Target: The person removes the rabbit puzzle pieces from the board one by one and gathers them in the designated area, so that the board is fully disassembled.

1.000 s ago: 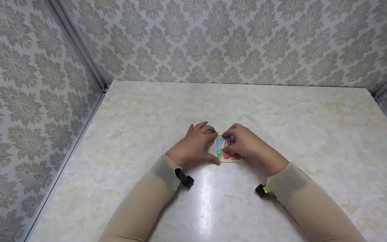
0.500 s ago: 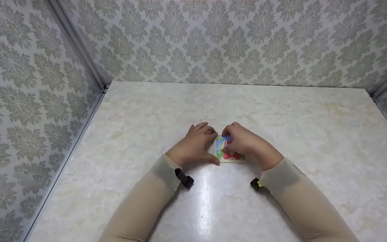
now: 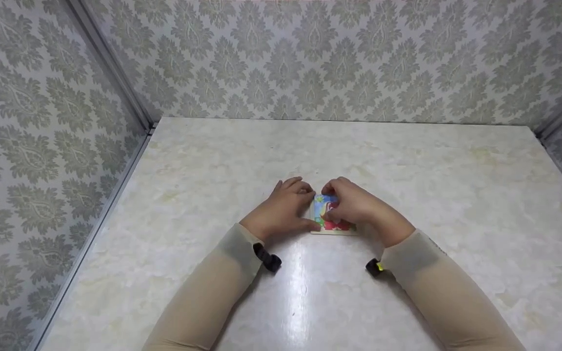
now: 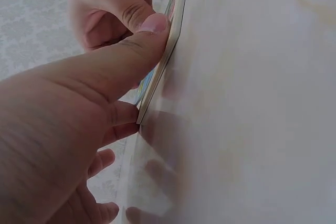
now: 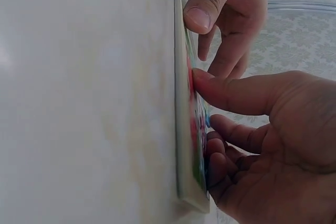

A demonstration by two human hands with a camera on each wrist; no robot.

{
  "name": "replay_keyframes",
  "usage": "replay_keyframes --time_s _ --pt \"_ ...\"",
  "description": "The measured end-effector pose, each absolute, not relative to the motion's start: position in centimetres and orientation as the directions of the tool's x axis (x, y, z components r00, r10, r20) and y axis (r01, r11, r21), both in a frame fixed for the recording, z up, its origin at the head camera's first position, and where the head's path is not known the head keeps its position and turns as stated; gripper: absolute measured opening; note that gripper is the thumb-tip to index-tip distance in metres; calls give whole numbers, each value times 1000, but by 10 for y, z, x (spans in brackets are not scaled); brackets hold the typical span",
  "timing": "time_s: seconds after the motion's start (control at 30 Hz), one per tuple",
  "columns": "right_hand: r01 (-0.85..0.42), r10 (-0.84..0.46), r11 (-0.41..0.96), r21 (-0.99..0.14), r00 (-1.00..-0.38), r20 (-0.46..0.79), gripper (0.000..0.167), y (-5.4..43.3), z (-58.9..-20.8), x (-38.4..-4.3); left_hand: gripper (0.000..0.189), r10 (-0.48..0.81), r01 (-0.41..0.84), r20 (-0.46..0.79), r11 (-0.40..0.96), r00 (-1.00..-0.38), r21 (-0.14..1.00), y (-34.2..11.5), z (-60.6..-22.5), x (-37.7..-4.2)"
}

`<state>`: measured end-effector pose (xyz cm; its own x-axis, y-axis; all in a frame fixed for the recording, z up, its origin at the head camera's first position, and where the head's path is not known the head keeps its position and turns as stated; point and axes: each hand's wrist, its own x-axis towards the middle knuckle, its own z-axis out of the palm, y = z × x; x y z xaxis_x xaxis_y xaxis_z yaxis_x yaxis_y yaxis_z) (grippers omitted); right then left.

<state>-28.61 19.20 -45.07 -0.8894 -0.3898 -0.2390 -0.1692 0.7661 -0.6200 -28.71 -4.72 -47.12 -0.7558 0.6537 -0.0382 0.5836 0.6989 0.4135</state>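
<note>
A small square picture puzzle (image 3: pixel 325 201) with a bright printed face and a pale rim lies flat on the table (image 3: pixel 232 151) between the hands. My left hand (image 3: pixel 285 209) grips its left side, the thumb (image 4: pixel 147 30) on the near left corner and the index fingertip at the far left corner; the other fingers spread beyond. From the right, my right hand (image 3: pixel 359 207) covers part of the picture. Its thumb (image 5: pixel 226 93) touches the red area, while the bent fingers (image 5: pixel 226 166) meet the face farther along. I cannot tell whether they pinch a loose piece.
Patterned walls (image 3: pixel 286 58) rise behind the table and along its left side. A metal strip (image 3: pixel 110 63) runs up the back left corner. Black wrist straps (image 3: pixel 267 258) sit at the cuffs of both beige sleeves.
The left thumb has shifted slightly up, onto the puzzle's near left corner, baring more of the near rim. The right wrist swung left at first and has barely moved since.
</note>
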Motion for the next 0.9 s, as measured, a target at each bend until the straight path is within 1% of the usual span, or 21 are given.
replay_keyframes --time_s 0.13,0.27,0.4,0.53,0.73,0.9 --pt "-184 -388 748 -637 -901 -196 49 193 -454 -286 85 647 571 -45 701 -761 429 -46 -470 -287" --pt "-168 -348 728 -665 -926 -146 40 193 -458 -284 87 653 574 -32 687 -757 446 -45 -470 -287" --pt "-130 -315 686 -716 -940 -131 37 194 -462 -283 86 664 591 -11 672 -747 446 -44 -471 -287" --pt "-115 -312 656 -746 -941 -129 34 196 -464 -284 83 669 603 4 668 -744 437 -45 -473 -287" --pt "-149 -325 659 -737 -940 -101 31 197 -464 -286 85 669 596 0 662 -743 454 -44 -471 -285" --pt "-192 -352 703 -685 -930 -101 30 195 -462 -285 87 661 577 -21 669 -750 468 -45 -470 -285"
